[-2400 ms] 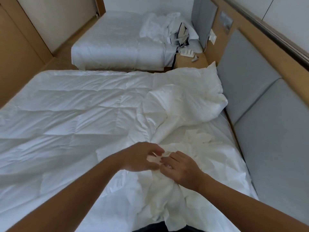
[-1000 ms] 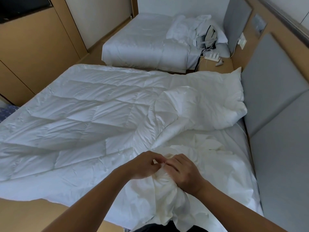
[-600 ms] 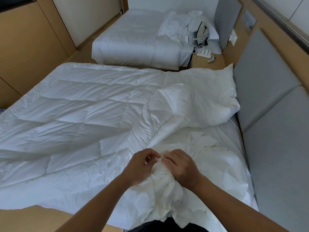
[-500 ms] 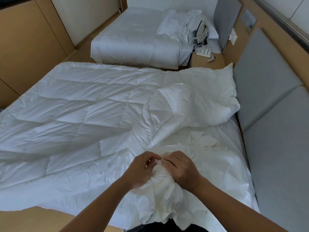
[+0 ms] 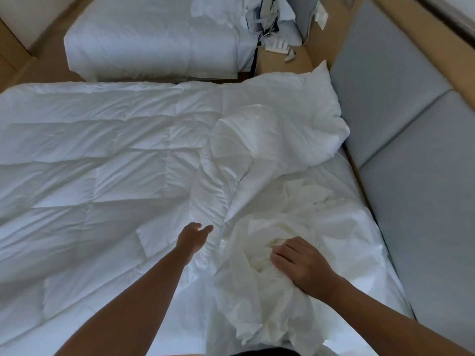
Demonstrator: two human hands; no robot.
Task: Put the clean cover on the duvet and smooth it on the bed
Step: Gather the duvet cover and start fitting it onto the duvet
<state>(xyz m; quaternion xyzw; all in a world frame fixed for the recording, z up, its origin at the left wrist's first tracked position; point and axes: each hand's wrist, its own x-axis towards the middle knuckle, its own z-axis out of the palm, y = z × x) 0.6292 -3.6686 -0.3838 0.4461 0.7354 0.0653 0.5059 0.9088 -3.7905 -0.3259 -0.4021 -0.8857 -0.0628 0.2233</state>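
Observation:
A white quilted duvet lies spread over the near bed, its right part folded back in a bulky hump. A crumpled cream-white cover is bunched at the bed's near right. My right hand grips a gathered wad of that cover, fingers curled into the cloth. My left hand is out over the duvet just left of the cover, fingers relaxed and holding nothing. Bare sheet of the bed shows at the right.
A grey padded headboard runs along the right side. A second bed with white bedding stands beyond, with a wooden nightstand carrying a power strip between them. Wooden floor and panels are at the far left.
My left hand has let go of the bunched cover and moved left and forward over the duvet. My right hand keeps its hold on the cover. The view has tilted downward.

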